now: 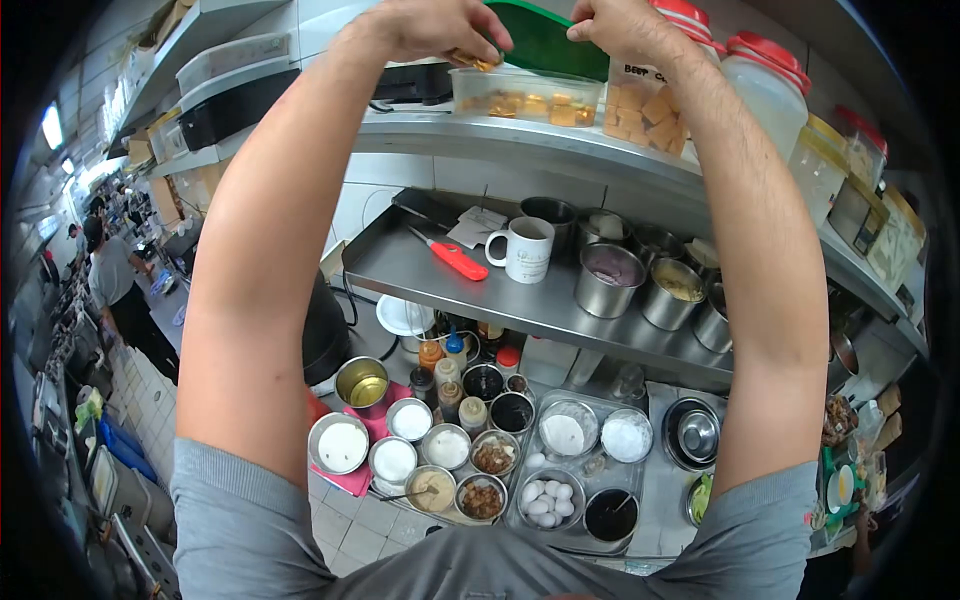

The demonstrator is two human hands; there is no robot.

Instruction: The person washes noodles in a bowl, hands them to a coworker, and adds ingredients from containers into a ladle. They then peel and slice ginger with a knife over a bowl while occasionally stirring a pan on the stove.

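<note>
Up at the high shelf, my left hand [445, 32] is closed over the left end of a clear plastic tub [475, 98]. A small gold-wrapped cube [483, 66] shows under its fingertips. Inside the tub lie several more gold-wrapped cubes. My right hand [612, 28] grips the edge of a green lid [545, 38], which is tilted up behind the tub. Right beside the tub stands a clear jar of tan cubes [645, 115], its label reading "BEEF C" and partly hidden by my right forearm.
Red-lidded jars [765, 85] line the shelf's right side. On the lower steel shelf [420, 265] are a white mug [528, 250], a red lighter [460, 260] and several metal pots [608, 280]. Below stand bowls of eggs [548, 500], powders and sauces. A person [125, 285] stands far left.
</note>
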